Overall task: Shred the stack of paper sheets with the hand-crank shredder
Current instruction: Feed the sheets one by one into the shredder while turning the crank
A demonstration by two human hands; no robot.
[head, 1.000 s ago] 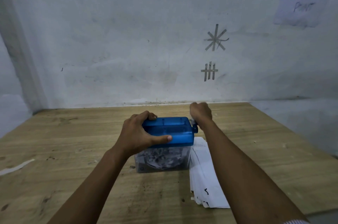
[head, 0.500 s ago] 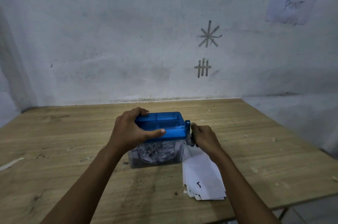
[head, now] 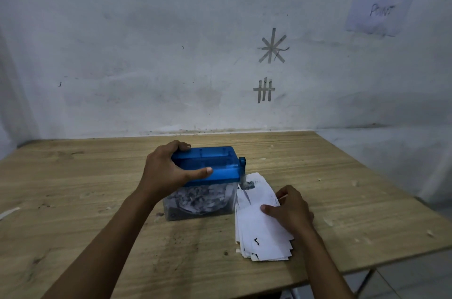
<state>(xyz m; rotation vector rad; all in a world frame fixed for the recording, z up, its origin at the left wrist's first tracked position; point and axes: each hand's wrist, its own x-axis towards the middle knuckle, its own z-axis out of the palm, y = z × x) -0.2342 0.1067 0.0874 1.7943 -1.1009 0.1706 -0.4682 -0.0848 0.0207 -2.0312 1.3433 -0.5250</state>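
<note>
A wooden table (head: 97,201) with a scuffed, speckled top stood against a pale, stained wall (head: 146,42). On the wall were a star of tape strips (head: 272,47) and, below it, a tally mark of tape (head: 264,90). A paper note (head: 381,0) reading "CHECK POINT" hung upper right. A white scrap (head: 8,212) lay at the table's left edge, and pale flecks (head: 327,221) dotted its right side.

Left end of shredder (head: 215,166) behind left hand (head: 163,172)
</note>
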